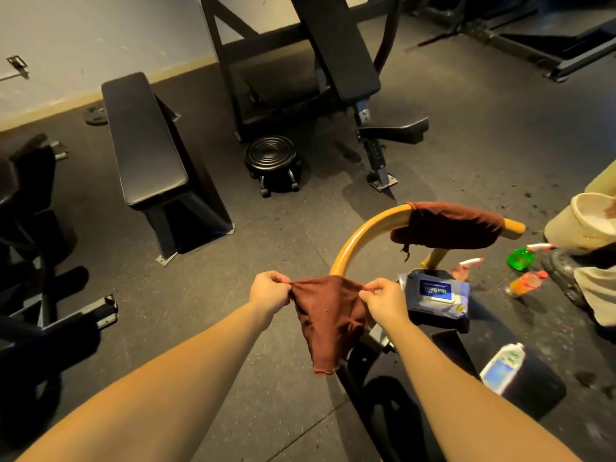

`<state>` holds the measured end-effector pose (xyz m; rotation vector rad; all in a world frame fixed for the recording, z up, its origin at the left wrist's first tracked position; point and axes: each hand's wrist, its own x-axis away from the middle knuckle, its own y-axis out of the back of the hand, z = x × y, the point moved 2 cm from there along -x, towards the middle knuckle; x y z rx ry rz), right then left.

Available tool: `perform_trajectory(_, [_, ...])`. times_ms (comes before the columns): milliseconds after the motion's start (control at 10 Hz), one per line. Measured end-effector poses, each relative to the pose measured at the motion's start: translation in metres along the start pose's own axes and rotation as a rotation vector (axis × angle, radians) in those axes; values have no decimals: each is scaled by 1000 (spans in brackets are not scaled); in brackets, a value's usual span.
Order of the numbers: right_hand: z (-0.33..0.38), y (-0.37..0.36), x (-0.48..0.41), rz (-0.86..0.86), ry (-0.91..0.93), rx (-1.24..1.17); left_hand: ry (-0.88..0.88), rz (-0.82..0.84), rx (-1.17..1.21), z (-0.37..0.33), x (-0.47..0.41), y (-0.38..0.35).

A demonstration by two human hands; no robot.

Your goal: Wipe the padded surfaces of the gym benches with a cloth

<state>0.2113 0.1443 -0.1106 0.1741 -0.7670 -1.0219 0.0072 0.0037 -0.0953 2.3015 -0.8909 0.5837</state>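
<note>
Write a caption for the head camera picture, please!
Both hands, left and right, pinch a brown cloth stretched above the gym floor, flat bench waiting.
</note>
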Motion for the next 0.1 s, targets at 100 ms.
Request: perform_trajectory(100, [3, 0, 7, 45, -26, 18, 13, 90, 39, -1, 4, 1])
